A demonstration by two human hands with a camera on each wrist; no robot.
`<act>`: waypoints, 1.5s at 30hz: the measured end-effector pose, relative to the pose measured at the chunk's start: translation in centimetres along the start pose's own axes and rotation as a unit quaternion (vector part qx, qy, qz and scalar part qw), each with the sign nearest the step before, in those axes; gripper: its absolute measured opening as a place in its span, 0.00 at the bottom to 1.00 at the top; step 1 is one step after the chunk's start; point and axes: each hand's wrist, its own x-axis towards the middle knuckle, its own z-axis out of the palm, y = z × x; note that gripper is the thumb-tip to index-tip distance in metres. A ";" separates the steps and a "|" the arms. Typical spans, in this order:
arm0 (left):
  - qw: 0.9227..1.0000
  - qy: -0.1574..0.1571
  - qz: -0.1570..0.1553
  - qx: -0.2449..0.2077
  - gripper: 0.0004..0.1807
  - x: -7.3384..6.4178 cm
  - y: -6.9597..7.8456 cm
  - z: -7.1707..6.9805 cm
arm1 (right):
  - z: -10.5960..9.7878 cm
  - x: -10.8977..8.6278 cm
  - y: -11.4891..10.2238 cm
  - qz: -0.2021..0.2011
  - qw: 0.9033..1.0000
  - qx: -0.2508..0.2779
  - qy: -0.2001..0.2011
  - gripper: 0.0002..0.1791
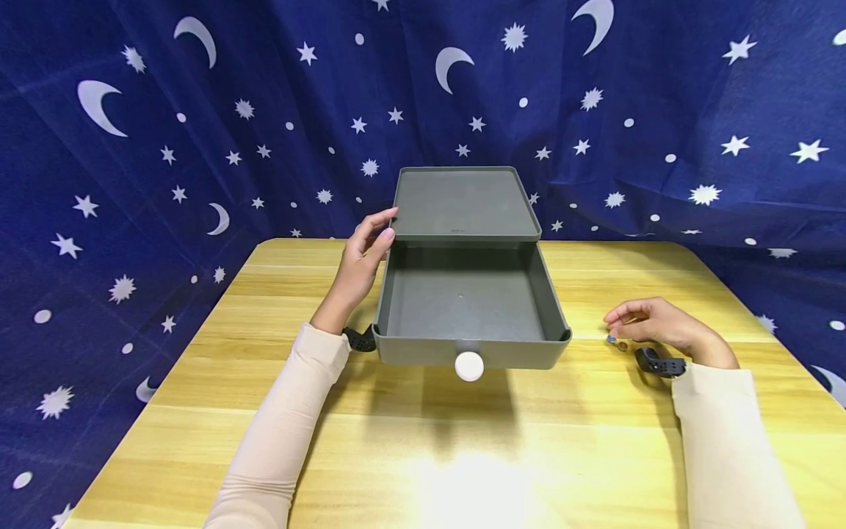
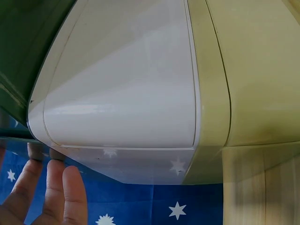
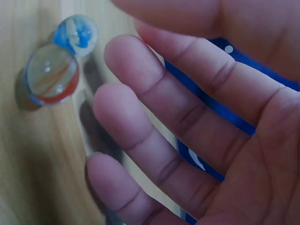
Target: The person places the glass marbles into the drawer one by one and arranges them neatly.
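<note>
A grey drawer unit [image 1: 469,202] stands at the middle of the table, its top drawer [image 1: 463,294] pulled out toward me and bare inside, with a white round knob [image 1: 469,366] on its front. My left hand [image 1: 360,261] rests against the unit's left side near the top, fingers fairly straight. In the left wrist view those fingertips [image 2: 72,187] touch the casing, which has white [image 2: 122,93] and yellow sections. To the right, my right hand [image 1: 654,323] hovers with loosely bent fingers beside two glass marbles: a blue-swirled marble [image 3: 76,35] and a red-orange-swirled marble [image 3: 52,74]. Its fingers hold nothing.
The light wooden table [image 1: 218,411] extends around the unit. A dark blue curtain [image 1: 297,110] with white moons and stars hangs behind it and along the sides. Each wrist wears a black camera band, such as the right band [image 1: 657,363].
</note>
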 end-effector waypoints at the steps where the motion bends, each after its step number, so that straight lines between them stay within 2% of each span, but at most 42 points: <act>1: 1.000 0.000 -0.001 0.000 0.27 0.0 0.0 0.0 | 0.0 0.0 0.0 0.000 1.000 -0.003 -0.001 0.15; 6: 1.000 0.000 -0.004 -0.001 0.27 0.0 0.1 0.0 | 0.0 0.1 0.0 0.003 1.000 -0.009 -0.005 0.13; 15: 1.000 0.002 -0.005 -0.001 0.27 0.0 0.1 0.0 | 0.1 0.2 0.0 0.014 0.999 -0.025 -0.014 0.17; 31: 1.000 0.001 0.000 0.001 0.26 0.0 0.0 0.0 | 0.3 0.4 -0.4 0.012 0.996 -0.084 -0.008 0.16; 45: 1.000 -0.001 0.001 -0.002 0.27 0.0 0.0 0.0 | 0.4 0.6 -0.4 0.018 0.996 -0.088 -0.014 0.13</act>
